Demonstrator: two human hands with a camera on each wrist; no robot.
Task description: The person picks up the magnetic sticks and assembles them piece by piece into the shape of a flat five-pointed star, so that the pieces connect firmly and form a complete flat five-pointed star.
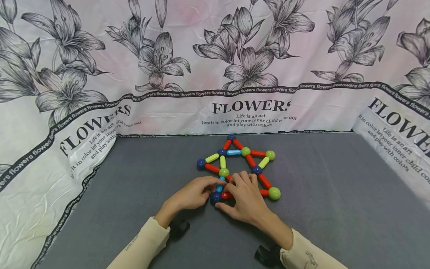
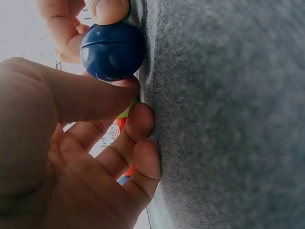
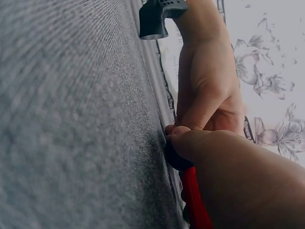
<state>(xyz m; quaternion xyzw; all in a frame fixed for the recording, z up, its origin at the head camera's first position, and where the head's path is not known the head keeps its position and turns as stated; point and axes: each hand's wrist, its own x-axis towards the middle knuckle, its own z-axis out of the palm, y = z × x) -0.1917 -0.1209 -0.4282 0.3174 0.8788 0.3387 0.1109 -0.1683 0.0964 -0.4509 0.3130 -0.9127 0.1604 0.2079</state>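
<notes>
A flat star-like frame of coloured building rods and balls lies on the grey table. My left hand (image 1: 196, 192) pinches the short light-blue rod (image 1: 220, 186) at the frame's near left, its thumb tip touching the navy ball (image 2: 113, 51) there. The right hand (image 1: 245, 200) curls over the near side and holds the same ball; in the right wrist view its thumb lies against the navy ball (image 3: 177, 157). A red rod (image 3: 194, 198) runs from that ball under the right hand. The right fingers hide part of the frame's middle.
At the frame's near right corner sits a green ball (image 1: 274, 193), and a navy ball (image 1: 231, 137) tops its far point. A flower-printed cloth (image 1: 174, 112) stands behind and beside the grey table (image 1: 336, 194). Dark wrist camera mounts (image 1: 267, 256) hang under the sleeves.
</notes>
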